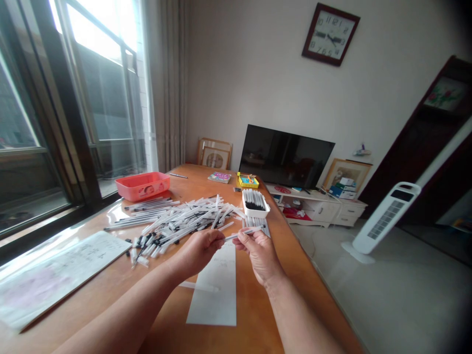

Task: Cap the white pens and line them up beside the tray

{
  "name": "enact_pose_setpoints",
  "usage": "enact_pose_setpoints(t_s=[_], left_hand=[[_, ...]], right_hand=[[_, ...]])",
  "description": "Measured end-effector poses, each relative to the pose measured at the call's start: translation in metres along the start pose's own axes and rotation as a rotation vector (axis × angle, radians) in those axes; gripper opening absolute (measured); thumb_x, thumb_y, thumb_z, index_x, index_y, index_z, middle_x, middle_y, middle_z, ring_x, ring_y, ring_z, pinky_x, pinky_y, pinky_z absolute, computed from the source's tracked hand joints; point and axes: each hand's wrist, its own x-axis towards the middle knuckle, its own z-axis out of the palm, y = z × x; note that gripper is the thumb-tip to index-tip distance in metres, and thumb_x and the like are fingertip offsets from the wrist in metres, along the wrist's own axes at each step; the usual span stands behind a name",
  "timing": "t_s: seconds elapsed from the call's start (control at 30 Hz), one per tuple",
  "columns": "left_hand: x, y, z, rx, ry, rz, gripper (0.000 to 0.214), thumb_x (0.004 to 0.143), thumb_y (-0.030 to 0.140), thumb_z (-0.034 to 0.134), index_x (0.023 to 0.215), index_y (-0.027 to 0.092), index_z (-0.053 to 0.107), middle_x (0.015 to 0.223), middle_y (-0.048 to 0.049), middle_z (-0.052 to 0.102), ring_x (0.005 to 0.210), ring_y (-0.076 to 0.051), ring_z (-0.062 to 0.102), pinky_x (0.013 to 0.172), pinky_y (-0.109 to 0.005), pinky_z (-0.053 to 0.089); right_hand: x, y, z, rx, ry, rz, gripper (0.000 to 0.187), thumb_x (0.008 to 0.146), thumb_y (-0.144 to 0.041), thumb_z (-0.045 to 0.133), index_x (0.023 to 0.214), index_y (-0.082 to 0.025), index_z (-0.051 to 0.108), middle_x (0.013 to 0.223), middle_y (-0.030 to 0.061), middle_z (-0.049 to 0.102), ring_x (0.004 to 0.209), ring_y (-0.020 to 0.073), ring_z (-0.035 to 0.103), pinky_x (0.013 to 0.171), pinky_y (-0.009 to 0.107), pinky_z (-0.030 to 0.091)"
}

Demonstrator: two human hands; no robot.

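A slim pale pen (233, 237) spans the gap between my two hands above the table. My left hand (207, 246) pinches one end between thumb and fingers. Closed around the other end is my right hand (258, 250), with the pen's tip sticking out past the fingers. Beneath them lies a white paper sheet (217, 307), with a single see-through pen part (199, 286) across it. A large heap of white and black pen parts (191, 216) spreads beyond my left hand. Just past my right hand stands a white box (257, 213) of upright-leaning black-ended pens.
A red plastic basket (142, 188) stands at the far left of the wooden table (295, 295), near the window. An open notebook (62, 275) lies at left. Farther back are a booklet (220, 177) and a yellow box (248, 182). The table's edge runs along the right.
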Motion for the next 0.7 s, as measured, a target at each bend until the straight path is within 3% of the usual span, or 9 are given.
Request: enact_pose_setpoints(t_s=[0.47,0.7], left_hand=[[-0.003,0.000,0.000,0.048,0.009,0.033,0.021,0.094,0.029,0.047,0.088,0.019,0.064,0.077,-0.0003,0.064,0.069,-0.013,0.054,0.064,-0.023,0.039],[0.001,-0.010,0.000,0.015,-0.039,0.001,0.022,0.094,0.033,0.047,0.090,0.020,0.064,0.073,0.0012,0.060,0.067,-0.013,0.052,0.062,-0.023,0.039]], right_hand=[[-0.003,0.001,0.003,0.024,-0.013,0.035,0.034,0.079,-0.041,0.080,0.095,-0.015,0.065,0.081,0.0038,0.072,0.077,0.0177,0.070,0.077,0.033,0.056],[-0.004,0.005,0.006,0.049,-0.004,0.050,0.036,0.078,-0.043,0.081,0.095,-0.016,0.065,0.085,0.0039,0.072,0.079,0.0168,0.069,0.080,0.033,0.054]])
